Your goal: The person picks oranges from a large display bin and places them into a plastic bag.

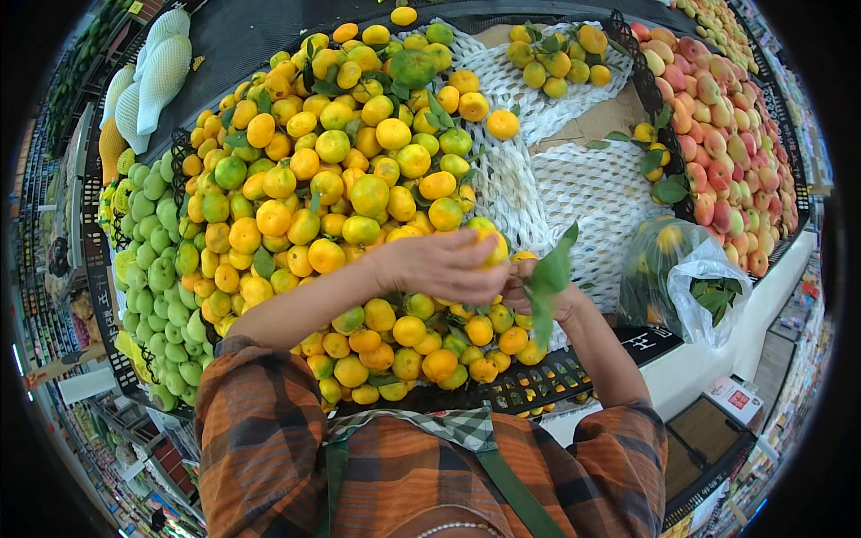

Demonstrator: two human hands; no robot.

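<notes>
My left hand (440, 267) reaches over a large heap of mandarins (323, 195), its blurred fingers curled around a yellow-orange mandarin (496, 247). Close beside it, my right hand (548, 299) pinches a sprig of green leaves (553, 272) that stands up past the fingers. Whether the sprig is still joined to that mandarin is hidden between the hands. Fruit in the heap ranges from green to deep orange, some with leaves attached. White foam netting (592, 195) lies bare to the right of the heap, with a cluster of leafy small mandarins (555, 60) at its far end.
Right of the netting, a clear plastic bag (646, 269) holds mandarins and leaves. Beyond a black divider lie reddish peaches or nectarines (723, 134). Green fruit (158, 262) fills the left side, below foam-sleeved produce (161, 74). A black crate edge (531, 387) runs before my body.
</notes>
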